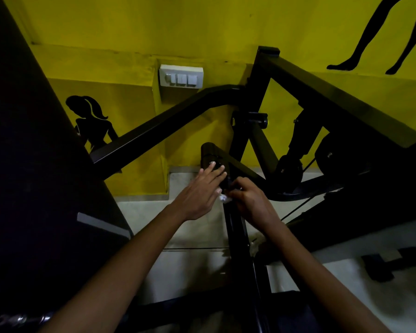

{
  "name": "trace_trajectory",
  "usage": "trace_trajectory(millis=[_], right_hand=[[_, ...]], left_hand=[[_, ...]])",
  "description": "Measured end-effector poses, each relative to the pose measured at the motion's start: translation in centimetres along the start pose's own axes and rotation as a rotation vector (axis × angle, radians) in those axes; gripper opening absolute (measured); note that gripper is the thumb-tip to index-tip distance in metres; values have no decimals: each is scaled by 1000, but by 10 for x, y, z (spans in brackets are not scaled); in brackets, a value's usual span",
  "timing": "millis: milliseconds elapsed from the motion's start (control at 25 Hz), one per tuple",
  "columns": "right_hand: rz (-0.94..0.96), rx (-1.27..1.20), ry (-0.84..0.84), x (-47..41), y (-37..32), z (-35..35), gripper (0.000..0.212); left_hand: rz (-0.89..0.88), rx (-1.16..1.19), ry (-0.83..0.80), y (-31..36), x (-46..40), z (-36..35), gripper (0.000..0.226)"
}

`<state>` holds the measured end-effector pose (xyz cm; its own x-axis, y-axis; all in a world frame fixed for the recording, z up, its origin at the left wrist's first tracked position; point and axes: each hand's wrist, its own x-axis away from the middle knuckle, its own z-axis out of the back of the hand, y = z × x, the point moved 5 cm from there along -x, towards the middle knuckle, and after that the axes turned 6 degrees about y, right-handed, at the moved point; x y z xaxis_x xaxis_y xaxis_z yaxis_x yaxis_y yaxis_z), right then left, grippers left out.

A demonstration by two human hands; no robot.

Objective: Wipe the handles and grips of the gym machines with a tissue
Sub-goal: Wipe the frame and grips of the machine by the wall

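Note:
A black cylindrical grip (pixel 210 156) stands at the end of a black machine arm (pixel 237 227) in the middle of the view. My left hand (pixel 199 191) reaches to it with straight fingers, the fingertips touching the grip's side. My right hand (pixel 247 199) is curled round the arm just below the grip. A scrap of white tissue (pixel 223 197) shows between the two hands, pinched under my right fingers. Most of the tissue is hidden by the hand.
A black steel frame (pixel 262 97) with pulleys (pixel 288 170) and cables rises behind and to the right. A dark padded panel (pixel 34 164) fills the left side. A white switch box (pixel 181 76) sits on the yellow wall. Pale floor (pixel 190 267) lies below.

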<state>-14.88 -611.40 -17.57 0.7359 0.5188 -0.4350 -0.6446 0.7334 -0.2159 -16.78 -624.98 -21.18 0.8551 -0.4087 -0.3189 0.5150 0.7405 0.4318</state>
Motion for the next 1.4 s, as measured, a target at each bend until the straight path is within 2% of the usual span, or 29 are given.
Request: trace_trajectory(millis=[160, 240, 400, 480, 640, 760, 1040, 1280, 1400], right_hand=[[-49, 26, 19, -15, 11, -9, 17], [-132, 7, 39, -21, 17, -11, 18], [-527, 48, 218, -20, 36, 5, 11], [-637, 41, 189, -15, 39, 7, 14], [-550, -157, 57, -13, 20, -5, 24], [-612, -180, 135, -10, 17, -3, 21], [-934, -301, 200, -4, 26, -6, 14], [-854, -417, 180, 16, 19, 4, 15], [-900, -410, 209, 19, 20, 2, 13]], left_hand=[[-1, 35, 25, -1, 0, -2, 50], [15, 53, 25, 0, 0, -1, 50], [27, 25, -26, 8, 1, 0, 64], [7, -21, -38, 12, 3, -2, 72], [-22, -82, -56, 18, 5, -3, 66], [-33, -102, -71, 21, 7, -2, 57], [6, -96, -115, 24, 9, -1, 61], [1, -92, -121, 22, 14, -4, 64], [12, -71, -120, 24, 15, -3, 64]])
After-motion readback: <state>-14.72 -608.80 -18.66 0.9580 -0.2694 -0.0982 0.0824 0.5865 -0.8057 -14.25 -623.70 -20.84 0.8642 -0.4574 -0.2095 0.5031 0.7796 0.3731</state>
